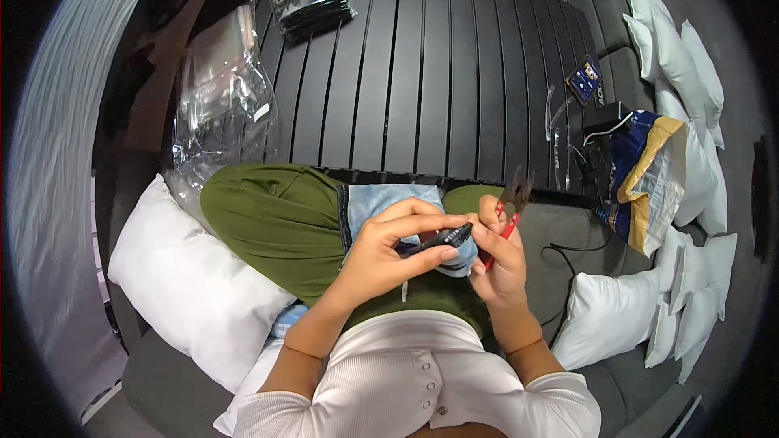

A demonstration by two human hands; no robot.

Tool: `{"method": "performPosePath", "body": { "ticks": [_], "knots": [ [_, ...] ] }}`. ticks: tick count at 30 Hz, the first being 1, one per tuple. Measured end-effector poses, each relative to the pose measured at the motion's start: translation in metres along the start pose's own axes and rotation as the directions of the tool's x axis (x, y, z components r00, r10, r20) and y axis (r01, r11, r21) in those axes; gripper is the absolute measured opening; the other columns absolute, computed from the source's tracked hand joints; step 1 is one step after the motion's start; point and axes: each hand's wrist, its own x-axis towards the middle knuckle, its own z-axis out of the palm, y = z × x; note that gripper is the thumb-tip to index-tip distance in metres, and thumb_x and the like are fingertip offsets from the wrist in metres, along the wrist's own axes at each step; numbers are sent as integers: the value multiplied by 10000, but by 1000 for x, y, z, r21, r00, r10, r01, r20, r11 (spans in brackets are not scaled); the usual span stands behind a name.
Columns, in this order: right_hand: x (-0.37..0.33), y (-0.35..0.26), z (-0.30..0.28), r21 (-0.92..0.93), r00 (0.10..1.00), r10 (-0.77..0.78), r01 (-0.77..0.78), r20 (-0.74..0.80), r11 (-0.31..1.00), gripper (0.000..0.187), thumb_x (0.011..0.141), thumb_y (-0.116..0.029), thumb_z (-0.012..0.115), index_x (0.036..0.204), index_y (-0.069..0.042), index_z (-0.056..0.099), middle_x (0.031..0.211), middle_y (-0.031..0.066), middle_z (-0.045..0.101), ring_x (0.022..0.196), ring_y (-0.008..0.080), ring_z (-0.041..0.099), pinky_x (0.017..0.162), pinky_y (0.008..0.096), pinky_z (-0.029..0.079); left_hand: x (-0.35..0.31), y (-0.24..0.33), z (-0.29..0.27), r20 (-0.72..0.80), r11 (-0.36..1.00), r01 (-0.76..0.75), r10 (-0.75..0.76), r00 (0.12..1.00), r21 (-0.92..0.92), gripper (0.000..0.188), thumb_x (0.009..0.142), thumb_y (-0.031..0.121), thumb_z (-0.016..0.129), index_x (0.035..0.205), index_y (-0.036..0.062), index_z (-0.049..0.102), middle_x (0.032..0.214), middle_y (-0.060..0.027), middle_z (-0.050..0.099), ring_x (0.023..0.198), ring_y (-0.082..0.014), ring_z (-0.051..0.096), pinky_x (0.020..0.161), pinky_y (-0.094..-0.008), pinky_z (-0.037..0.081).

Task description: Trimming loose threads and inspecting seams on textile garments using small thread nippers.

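My left hand (389, 247) grips a small dark flat object (442, 239) between thumb and fingers, held over my lap. My right hand (495, 255) is closed around a pair of red-handled scissors (509, 215), whose dark blades point up and away. The two hands touch at the fingertips beside the dark object. Under them lies a pale blue cloth (381, 199) on my green-trousered knee (268, 219).
A dark slatted table (422, 73) lies ahead, with a stack of dark packets (312, 2) at its far left, clear plastic bags (219, 89) at its left edge and a phone (584, 81) at its right. White pillows (187, 284) and cushions (690, 113) flank me; a blue-and-gold bag (645, 178) is at right.
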Motion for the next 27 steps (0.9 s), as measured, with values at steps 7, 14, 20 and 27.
{"method": "performPosePath", "body": {
  "ticks": [7,14,20,27],
  "knots": [
    [1,4,4,-64,999,-25,24,-29,998,246,798,-18,529,716,-119,320,639,14,438,476,75,431,418,174,358,-2,-11,3,-99,983,28,-47,994,-183,232,725,39,621,951,-14,625,931,-77,548,884,-140,511,782,-243,397],
    [0,7,5,-75,999,-38,37,-8,996,251,799,-21,530,716,-109,310,646,29,437,500,96,457,431,184,384,0,-15,2,-61,943,31,-55,997,-332,159,761,39,594,907,-22,615,960,-112,574,909,-155,529,807,-262,407],
    [-4,-1,11,-244,998,-56,51,-10,968,272,781,21,548,729,-95,306,753,80,490,516,77,456,390,182,367,1,-20,7,-103,851,83,-159,982,-518,99,823,77,543,855,-9,580,944,-137,603,895,-175,556,819,-284,417],
    [6,-3,8,-516,934,-354,320,34,795,305,745,65,573,732,-83,306,919,143,521,533,35,425,449,159,383,1,-29,5,-184,922,16,-95,978,-388,141,828,67,550,930,-5,614,953,-70,589,834,-89,525,717,-194,411]
  ]
}}
